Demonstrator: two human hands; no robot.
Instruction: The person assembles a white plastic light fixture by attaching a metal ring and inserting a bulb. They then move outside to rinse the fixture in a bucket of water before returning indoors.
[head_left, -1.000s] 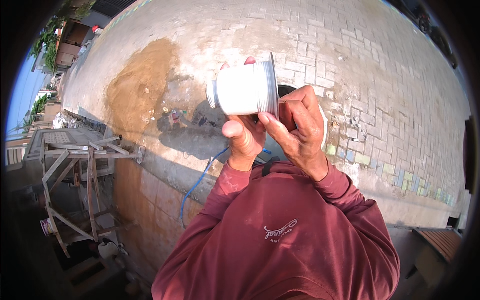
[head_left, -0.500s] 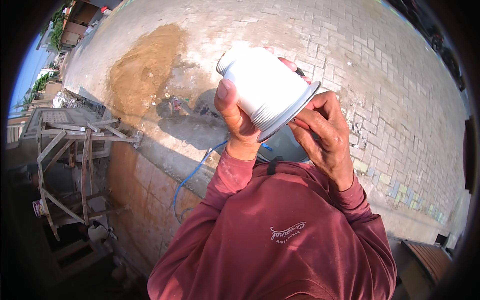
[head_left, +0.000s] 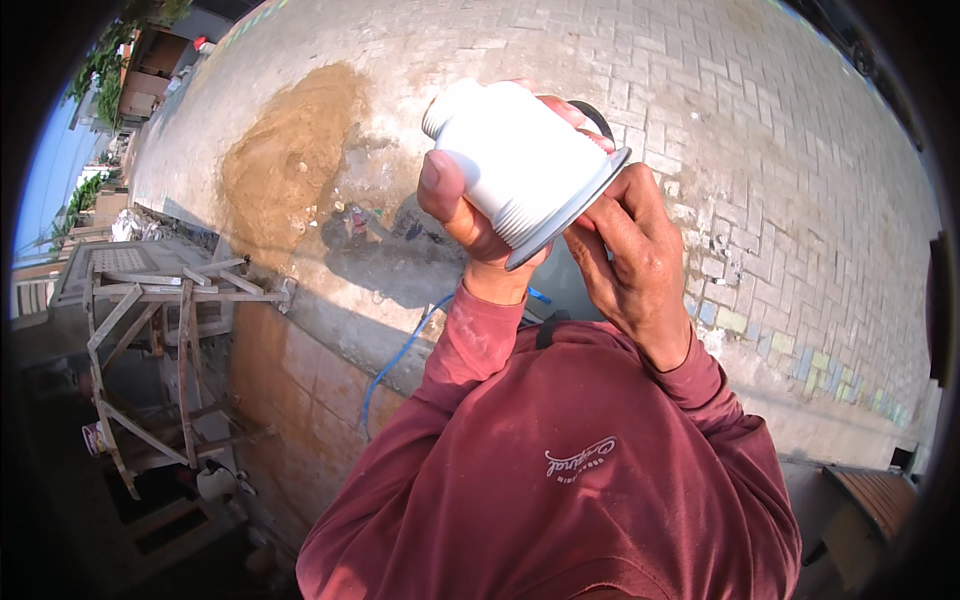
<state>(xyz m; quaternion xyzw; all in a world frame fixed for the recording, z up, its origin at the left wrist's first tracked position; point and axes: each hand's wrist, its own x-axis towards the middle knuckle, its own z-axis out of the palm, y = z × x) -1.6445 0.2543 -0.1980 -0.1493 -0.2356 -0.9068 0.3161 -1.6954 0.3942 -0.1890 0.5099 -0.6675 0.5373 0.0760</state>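
White and threaded, the fitting (head_left: 515, 150) tilts above the paving (head_left: 770, 150), wrapped by your left hand (head_left: 482, 240), while your right hand (head_left: 640, 245) bunches at its flange (head_left: 577, 213), any pinch hidden, so pushing hard there could slip it loose.

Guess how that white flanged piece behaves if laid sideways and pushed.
The white flanged piece would probably roll in a curve, its body round and one end wider. It looks stiff, with crisp ridges, and perhaps light, held aloft in the left hand.
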